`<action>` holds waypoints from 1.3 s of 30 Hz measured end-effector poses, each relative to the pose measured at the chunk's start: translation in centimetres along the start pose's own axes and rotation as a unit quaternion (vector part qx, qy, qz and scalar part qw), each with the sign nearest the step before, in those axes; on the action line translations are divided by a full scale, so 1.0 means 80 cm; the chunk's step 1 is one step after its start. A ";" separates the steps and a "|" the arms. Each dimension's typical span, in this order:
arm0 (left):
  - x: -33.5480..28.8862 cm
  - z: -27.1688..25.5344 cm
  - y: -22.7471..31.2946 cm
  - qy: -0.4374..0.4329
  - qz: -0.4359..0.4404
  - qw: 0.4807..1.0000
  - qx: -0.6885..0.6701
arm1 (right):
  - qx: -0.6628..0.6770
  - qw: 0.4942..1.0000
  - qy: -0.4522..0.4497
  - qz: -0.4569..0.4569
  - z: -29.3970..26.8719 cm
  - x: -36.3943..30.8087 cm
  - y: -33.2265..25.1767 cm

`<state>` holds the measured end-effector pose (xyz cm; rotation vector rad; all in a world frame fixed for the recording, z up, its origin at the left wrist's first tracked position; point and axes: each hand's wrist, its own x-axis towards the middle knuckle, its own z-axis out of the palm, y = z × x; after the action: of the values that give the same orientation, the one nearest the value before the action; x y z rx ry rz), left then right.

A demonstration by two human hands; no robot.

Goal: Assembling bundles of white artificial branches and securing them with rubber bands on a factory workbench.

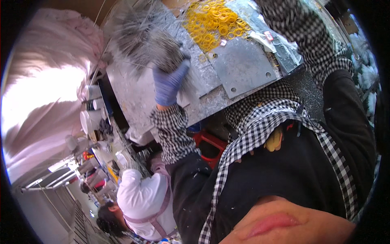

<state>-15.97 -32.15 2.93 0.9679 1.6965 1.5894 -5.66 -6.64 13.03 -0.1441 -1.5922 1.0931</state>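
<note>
My left hand (170, 83), in a blue-purple glove, is closed round a bundle of thin grey strands (164, 51) above the left part of the worktable. The strands fan out toward the far side and are smeared by motion, so I cannot tell whether they are wire or bristle. More loose grey strands (132, 28) lie beyond it. A pile of yellow rings (215, 20) sits to the right of the bundle. Nearer me is a flat grey metal plate (243, 65) with holes at its corners. My right arm, in a checked sleeve, reaches past the upper right edge; its hand is out of sight.
The worktable (138, 93) is strewn with scraps. Clear plastic film (280, 44) lies right of the plate. A red stool (211, 146) is below the table. White tubs (90, 120) and pale draped cloth (53, 73) are at left. A person in white (142, 199) works at lower left.
</note>
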 end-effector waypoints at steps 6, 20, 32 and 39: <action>0.010 0.025 -0.010 0.072 -0.021 0.973 -0.217 | -0.013 0.892 -0.360 -0.273 -0.030 -0.173 0.035; 0.012 -0.062 -0.131 -0.028 -0.008 0.684 -0.729 | 0.146 0.915 -0.213 0.309 -0.064 -0.295 0.066; 0.049 0.013 -0.088 0.128 0.073 0.882 -0.448 | -0.138 0.891 -0.361 -0.238 -0.040 -0.243 0.012; 0.058 0.003 -0.083 0.095 0.054 0.903 -0.415 | -0.098 0.886 -0.331 -0.309 -0.069 -0.216 -0.014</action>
<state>-18.91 -28.21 -3.49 0.4718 0.8842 2.2439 5.45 -14.74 1.08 0.6368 -2.1406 0.4809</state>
